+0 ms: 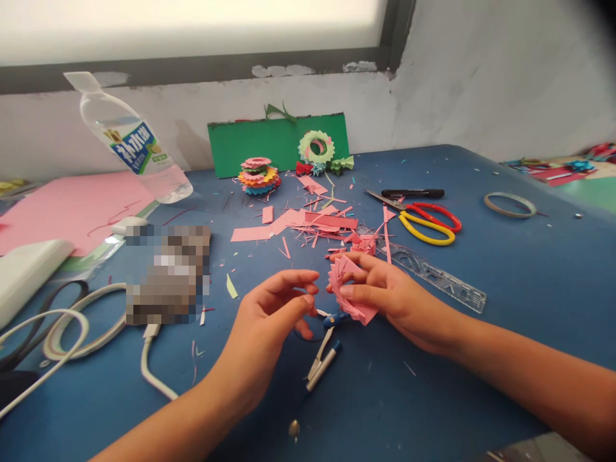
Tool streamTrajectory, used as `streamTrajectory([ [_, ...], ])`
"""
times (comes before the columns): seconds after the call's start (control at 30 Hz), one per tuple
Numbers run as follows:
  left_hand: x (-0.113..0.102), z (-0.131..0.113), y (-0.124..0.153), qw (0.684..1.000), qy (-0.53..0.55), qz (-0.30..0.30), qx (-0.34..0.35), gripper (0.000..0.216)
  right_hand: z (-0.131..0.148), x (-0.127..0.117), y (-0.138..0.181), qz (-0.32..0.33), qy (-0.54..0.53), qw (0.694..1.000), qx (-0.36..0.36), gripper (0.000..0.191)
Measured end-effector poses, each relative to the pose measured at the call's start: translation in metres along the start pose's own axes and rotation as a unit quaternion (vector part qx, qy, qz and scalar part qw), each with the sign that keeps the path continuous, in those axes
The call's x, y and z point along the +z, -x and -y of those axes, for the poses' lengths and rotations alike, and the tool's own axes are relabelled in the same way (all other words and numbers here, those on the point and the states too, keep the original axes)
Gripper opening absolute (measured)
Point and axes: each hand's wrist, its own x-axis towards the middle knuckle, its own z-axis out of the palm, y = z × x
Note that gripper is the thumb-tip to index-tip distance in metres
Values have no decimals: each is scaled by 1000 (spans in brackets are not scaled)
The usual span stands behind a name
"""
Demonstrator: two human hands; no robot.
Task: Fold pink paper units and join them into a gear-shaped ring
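My right hand (397, 298) grips a folded pink paper piece (347, 292), its overlapping folds fanned into a curved, toothed strip, with the thumb pressed on its near face. Just left of it, my left hand (269, 321) is apart from the paper, its fingers loosely bent and nothing seen in them. Below and between the hands lies a drawing compass (320, 356), partly hidden by the fingers. Beyond my right hand are small folded pink pieces (363, 245) and pink paper strips (289, 221) among thin scraps.
Scissors (428, 223), a black pen (412, 193), a clear ruler (443, 282) and a tape ring (510, 205) lie right. Stacked paper rings (258, 176) and a green board (274, 142) stand behind. Left are a bottle (132, 144), pink paper (81, 208) and a cable (149, 366).
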Motion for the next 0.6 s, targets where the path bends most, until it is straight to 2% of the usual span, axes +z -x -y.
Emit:
streamTrajectory([
  [0.6, 2, -3, 0, 1000, -2, 1, -2, 14, 2, 1, 1, -7, 6, 1000, 0, 49],
])
